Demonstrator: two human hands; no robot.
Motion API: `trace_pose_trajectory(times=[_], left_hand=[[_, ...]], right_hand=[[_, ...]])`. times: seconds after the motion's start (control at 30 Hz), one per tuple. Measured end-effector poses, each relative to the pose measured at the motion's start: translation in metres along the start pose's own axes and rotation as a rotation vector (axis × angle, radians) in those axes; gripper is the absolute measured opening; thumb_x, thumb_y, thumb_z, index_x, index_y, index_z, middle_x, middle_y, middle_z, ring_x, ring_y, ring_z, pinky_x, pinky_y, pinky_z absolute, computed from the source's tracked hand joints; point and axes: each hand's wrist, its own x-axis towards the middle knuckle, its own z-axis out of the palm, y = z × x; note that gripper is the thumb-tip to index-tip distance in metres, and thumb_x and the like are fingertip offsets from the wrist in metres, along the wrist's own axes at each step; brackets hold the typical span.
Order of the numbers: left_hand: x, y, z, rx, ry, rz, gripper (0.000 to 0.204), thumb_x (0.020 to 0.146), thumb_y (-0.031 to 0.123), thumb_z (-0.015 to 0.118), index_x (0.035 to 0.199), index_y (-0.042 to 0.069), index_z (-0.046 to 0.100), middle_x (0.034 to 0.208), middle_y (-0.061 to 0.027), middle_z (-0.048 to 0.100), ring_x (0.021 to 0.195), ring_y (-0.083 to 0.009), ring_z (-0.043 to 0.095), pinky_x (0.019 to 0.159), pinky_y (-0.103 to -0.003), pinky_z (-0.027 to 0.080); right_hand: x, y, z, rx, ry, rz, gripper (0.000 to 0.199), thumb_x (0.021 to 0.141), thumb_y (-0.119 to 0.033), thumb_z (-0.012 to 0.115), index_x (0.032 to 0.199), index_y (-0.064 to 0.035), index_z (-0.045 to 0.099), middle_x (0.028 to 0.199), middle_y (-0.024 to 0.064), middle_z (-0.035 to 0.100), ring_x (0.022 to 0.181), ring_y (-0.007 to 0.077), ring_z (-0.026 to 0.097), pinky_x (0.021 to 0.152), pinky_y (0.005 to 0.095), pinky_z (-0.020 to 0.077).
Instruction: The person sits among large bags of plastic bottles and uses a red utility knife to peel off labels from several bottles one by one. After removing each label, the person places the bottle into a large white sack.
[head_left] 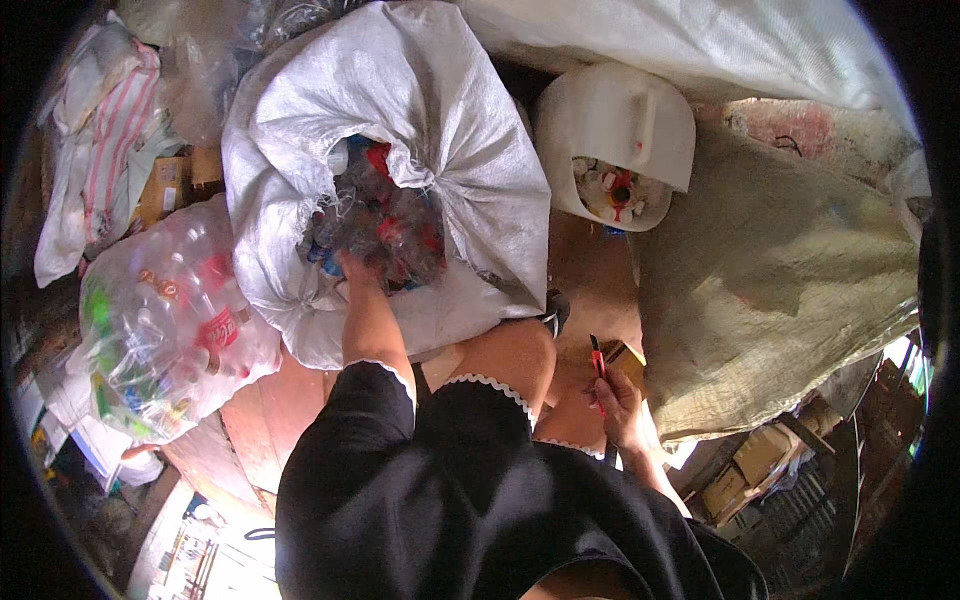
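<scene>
While left hand [352, 268] digs into white sack [300, 110], grip unclear, right hand [618, 405] grasping red cutter [598, 358].

Floor gap [590, 280] between sacks [470, 150]

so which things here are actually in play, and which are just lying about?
In play:
- left hand, reaching into the white woven sack of crushed plastic bottles
- right hand, grip closed on a red-handled cutter
- cut-open white jug holding bottle caps

Lying about:
- clear bag of bottles
- tan sack
- striped cloth
- cardboard boxes
</scene>
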Motion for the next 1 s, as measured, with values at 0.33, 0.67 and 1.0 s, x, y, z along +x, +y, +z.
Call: trace_pose_trajectory(times=[0.33,0.67,1.0], left_hand=[[0.034,-0.011,0.009,0.153,-0.160,0.050,0.054,0.083,0.048,0.047,0.124,0.013,0.050,0.127,-0.0063,0.051,0.115,-0.0288,0.048,0.096,-0.043,0.039],[0.043,-0.007,0.017,0.221,0.123,0.042,0.057,0.079,0.051,0.052,0.121,0.013,0.054,0.123,-0.0087,0.054,0.112,-0.0298,0.049,0.096,-0.045,0.037],[-0.093,-0.032,0.131,1.407,-0.088,1.058,0.054,0.083,0.044,0.048,0.126,0.010,0.050,0.125,-0.0161,0.053,0.116,-0.0373,0.047,0.101,-0.045,0.032]], right_hand=[[-0.018,0.020,0.021,-0.060,0.052,-0.022,0.036,0.094,-0.015,0.046,0.127,-0.0005,0.047,0.086,0.0009,0.057,0.075,0.0082,0.050,0.069,0.0228,0.0434],[-0.019,0.009,0.043,-0.042,0.090,0.047,0.039,0.095,-0.020,0.048,0.130,-0.0029,0.046,0.091,0.0009,0.056,0.077,0.0085,0.049,0.073,0.0217,0.0417],[-0.010,0.003,0.045,-0.071,0.053,-0.026,0.039,0.093,-0.015,0.046,0.130,-0.0006,0.046,0.089,-0.0007,0.054,0.076,0.0070,0.047,0.071,0.0205,0.0399]])
